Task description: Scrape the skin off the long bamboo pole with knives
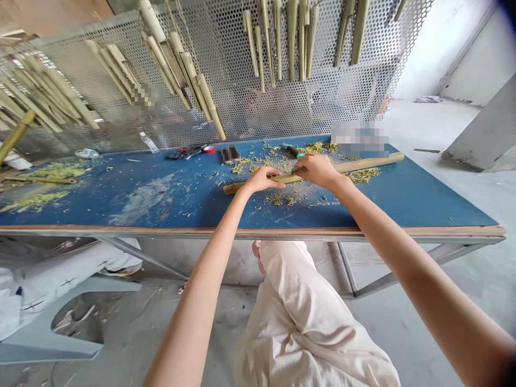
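A long bamboo stalk (pixel 346 169) lies across the blue table top (pixel 161 196), running from lower left to upper right. My left hand (pixel 263 179) grips it near its cut left end. My right hand (pixel 317 170) sits just to the right, over the stalk, and a small metal blade (pixel 299 169) pokes out from its fingers against the bamboo. Pale green-yellow shavings (pixel 278 200) are scattered around both hands. A green-handled tool (pixel 294 151) lies on the table just beyond them, not touched by either hand.
A perforated metal screen (pixel 242 64) stands behind the table, with several bamboo pieces hanging from it. Red tape and dark tools (pixel 191 151) lie at the far edge. A white plastic stool (pixel 52 333) stands at lower left. My pale trousers (pixel 298 322) show below the table's front edge.
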